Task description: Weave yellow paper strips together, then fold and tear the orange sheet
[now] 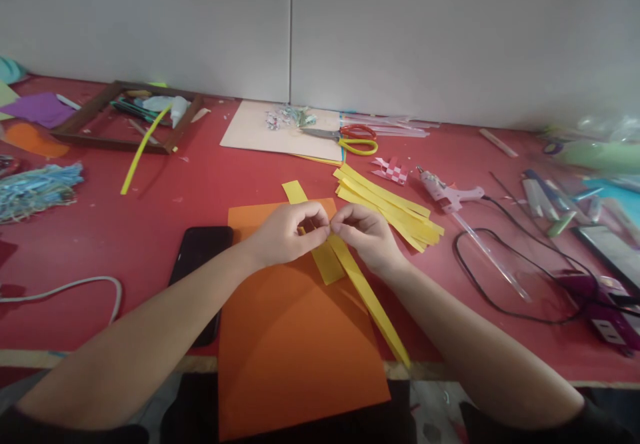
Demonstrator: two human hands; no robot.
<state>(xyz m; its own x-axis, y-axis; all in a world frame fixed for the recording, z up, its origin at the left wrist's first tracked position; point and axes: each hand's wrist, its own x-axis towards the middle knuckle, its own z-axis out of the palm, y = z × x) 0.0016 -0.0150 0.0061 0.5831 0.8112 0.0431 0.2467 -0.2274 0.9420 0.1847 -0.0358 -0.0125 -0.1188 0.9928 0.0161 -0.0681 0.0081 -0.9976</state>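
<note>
- Our L hand (295, 231) & R hand (364, 234) both pinching 1 end of yellow strip (369, 295)
- Orange sheet (295, 344) beneath, on red surface (165, 224)
- Phone (203, 244) nr sheet's L edge

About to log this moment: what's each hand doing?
Left hand: fingers pinched at the yellow strip.
Right hand: fingers pinched at the same strip's upper end.

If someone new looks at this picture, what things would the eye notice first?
Probably the large orange sheet at the table's front edge, with the left hand and right hand above it, pinching a yellow strip. Next, perhaps, the fan of yellow strips just beyond the right hand, and the scissors with red and yellow handles farther back.
</note>
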